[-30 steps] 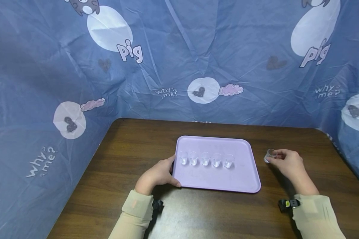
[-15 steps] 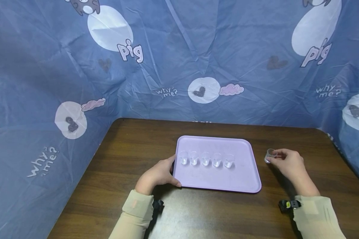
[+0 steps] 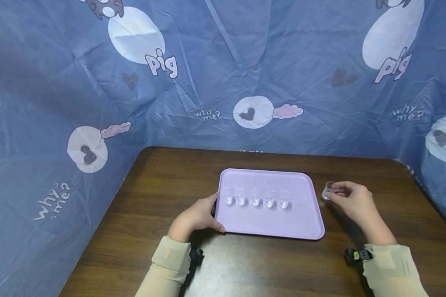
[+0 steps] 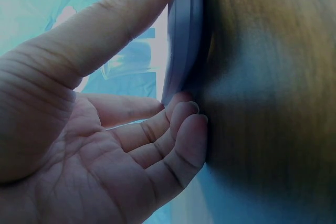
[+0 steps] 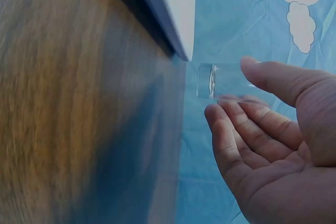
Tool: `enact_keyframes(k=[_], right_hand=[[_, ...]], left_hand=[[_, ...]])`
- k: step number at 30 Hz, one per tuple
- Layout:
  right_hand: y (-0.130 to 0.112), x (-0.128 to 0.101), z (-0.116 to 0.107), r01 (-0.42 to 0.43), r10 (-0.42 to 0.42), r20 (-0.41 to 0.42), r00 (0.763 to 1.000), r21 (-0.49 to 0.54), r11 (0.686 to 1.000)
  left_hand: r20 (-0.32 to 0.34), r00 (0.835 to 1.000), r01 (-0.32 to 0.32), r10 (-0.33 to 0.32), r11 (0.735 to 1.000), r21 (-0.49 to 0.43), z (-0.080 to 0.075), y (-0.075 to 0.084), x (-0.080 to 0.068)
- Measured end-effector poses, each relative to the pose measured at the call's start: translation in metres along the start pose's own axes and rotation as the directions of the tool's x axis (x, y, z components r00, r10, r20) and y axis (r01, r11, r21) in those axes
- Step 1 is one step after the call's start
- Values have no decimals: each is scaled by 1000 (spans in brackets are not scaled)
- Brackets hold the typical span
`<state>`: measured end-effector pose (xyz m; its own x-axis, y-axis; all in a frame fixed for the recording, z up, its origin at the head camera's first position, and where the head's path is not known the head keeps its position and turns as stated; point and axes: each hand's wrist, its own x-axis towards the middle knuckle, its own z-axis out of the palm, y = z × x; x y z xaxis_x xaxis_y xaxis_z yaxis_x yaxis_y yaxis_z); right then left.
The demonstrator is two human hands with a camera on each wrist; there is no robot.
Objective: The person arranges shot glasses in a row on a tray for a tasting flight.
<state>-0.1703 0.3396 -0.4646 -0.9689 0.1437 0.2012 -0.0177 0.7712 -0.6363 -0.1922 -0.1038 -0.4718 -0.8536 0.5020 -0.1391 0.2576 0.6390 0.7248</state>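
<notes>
On the lilac tray (image 3: 271, 225) stand several small clear shot glasses (image 3: 255, 199) in one row, from its left side to right of centre. My left hand (image 3: 195, 215) holds the tray's left end, with the thumb at the near left corner. The left wrist view shows the thumb along the rim and the other fingers bent at the tray's edge. Right of the tray, my right hand (image 3: 357, 203) pinches another clear shot glass (image 3: 327, 192) between thumb and fingers. In the right wrist view that glass (image 5: 206, 81) is clear of the tabletop, its thick base showing past the fingertips.
A brown wooden table (image 3: 156, 181) with rounded far corners carries everything. Blue printed cloth (image 3: 193, 90) hangs behind the table and along its sides. Each wrist wears a small black camera, such as the right wrist camera (image 3: 358, 255).
My right hand has shifted slightly left and away from me with the shot glass, closer to the tray's right edge. The left hand, tray and row of glasses stay put.
</notes>
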Motion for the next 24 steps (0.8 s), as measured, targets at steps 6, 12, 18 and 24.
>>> enact_keyframes(k=[6, 12, 18, 24], right_hand=[[-10, -2, 2, 44, -44, 22, 999, 6, 999], [-18, -3, 8, 79, -81, 32, 996, 38, 996], [-24, -4, 14, 99, -101, 46, 994, 54, 994], [-32, -6, 18, 100, -106, 92, 990, 70, 993]], left_hand=[[0, 1000, -1, 1, 1000, -6, 0, 0, 0], [-3, 1000, -1, 1, 1000, 4, 0, -1, 0], [-1, 1000, -1, 1, 1000, -1, 0, -1, 0], [-6, 1000, -2, 2, 1000, -9, 0, 1, 0]])
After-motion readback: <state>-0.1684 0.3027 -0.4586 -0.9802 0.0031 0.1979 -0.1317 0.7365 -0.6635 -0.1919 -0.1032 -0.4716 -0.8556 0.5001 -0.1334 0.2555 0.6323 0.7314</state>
